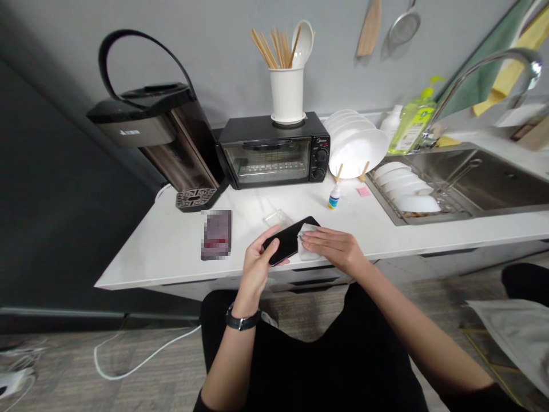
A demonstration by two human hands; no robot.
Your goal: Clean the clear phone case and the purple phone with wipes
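Note:
A black smartphone (286, 240) lies tilted in my left hand (259, 257), thumb across its near face and fingers beneath. My right hand (337, 247) presses a white tissue (307, 252) against the phone's far right end, covering that part of the screen. Just behind the phone, a clear plastic case (277, 218) rests on the white counter (171, 254). A small white bottle with a blue and yellow label (333, 197) stands upright further back to the right. To the left lies a flat dark purplish item (217, 236), blurred out.
A tall water dispenser (171, 137) stands at the left, beside a black toaster oven (274, 154) with a white utensil holder (287, 91) on top. Racked white plates (358, 151), a pink sticky note (363, 191) and a sink with bowls (493, 183) are to the right.

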